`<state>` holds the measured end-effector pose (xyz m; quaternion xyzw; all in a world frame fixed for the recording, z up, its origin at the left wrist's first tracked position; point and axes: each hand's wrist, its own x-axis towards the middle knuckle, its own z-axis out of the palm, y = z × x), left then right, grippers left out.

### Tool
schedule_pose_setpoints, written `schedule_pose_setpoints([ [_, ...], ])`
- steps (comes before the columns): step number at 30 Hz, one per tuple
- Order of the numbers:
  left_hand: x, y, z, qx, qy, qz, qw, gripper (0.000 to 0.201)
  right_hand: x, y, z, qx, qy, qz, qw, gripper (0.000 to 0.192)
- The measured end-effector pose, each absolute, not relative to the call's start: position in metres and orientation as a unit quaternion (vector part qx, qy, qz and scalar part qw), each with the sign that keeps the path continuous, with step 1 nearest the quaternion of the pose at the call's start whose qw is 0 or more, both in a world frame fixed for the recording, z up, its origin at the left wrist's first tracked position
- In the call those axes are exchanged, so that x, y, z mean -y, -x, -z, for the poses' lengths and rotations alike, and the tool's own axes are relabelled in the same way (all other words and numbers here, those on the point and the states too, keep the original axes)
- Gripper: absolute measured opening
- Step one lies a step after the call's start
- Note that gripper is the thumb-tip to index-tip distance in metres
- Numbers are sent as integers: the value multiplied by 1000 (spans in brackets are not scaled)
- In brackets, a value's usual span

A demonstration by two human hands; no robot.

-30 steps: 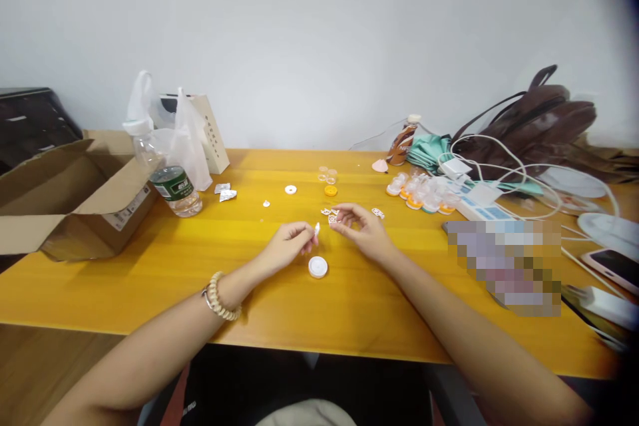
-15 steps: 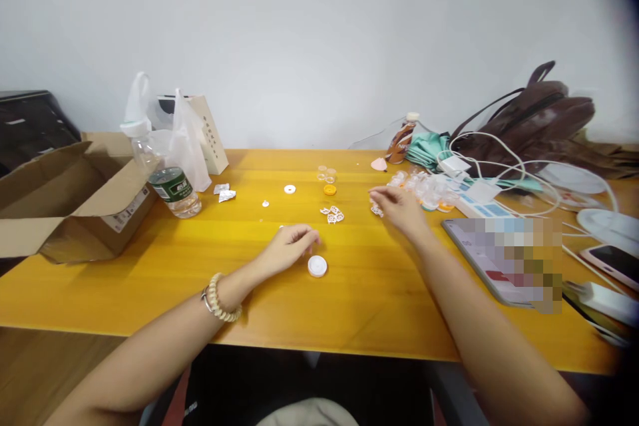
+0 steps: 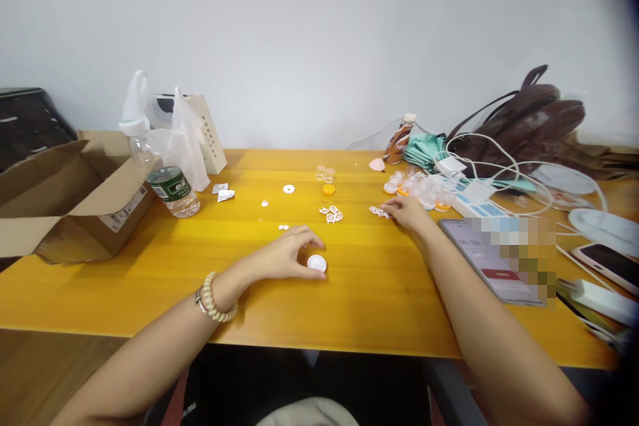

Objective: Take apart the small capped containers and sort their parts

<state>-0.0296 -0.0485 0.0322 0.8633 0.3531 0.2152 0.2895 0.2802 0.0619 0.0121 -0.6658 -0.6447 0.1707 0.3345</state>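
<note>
My left hand [image 3: 287, 256] curves around a round white plastic cap [image 3: 317, 263] on the wooden table [image 3: 239, 306]. Its fingers and thumb are apart; the thumb is at the cap's near edge, with a gap at the far side. My right hand [image 3: 407, 212] is lowered to a small group of white openwork plastic pieces [image 3: 378, 212], its fingertips closed at their right end. How firmly they grip is hard to see. Between the hands lies another cluster of white openwork pieces [image 3: 331, 214]. Beyond it are a yellow ring-like part [image 3: 328, 190] and clear little cups [image 3: 325, 174].
Left are an open cardboard box [image 3: 94, 213], a water bottle [image 3: 172, 186] and foil scraps [image 3: 224, 194]. A white ring [image 3: 289, 189] and small white discs [image 3: 283, 227] lie mid-table. Right are clear-and-orange parts [image 3: 419, 188], a phone [image 3: 492, 259], cables, a power strip [image 3: 474, 203] and a bag [image 3: 529, 116].
My left hand has opened and spread its fingers and thumb around the white cap. My right hand has come down onto the white openwork pieces at the right.
</note>
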Motion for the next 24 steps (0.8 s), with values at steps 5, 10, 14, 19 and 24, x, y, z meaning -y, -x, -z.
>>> schedule_pose_setpoints([
  [5,48,31,-30,-346,-864,-191,312,44,-52,-265,-29,663,630,-130,383,27],
  [10,46,28,-24,-360,-858,-185,316,30,-18,-219,-35,766,496,-213,348,33],
  [14,42,26,-17,-377,-858,-198,287,34,13,-182,-26,865,297,-335,227,40],
  [19,39,24,-14,-386,-864,-198,256,39,22,-171,-23,864,290,-368,183,35],
  [24,41,21,-16,-382,-864,-205,256,32,22,-177,-26,851,299,-381,202,23],
])
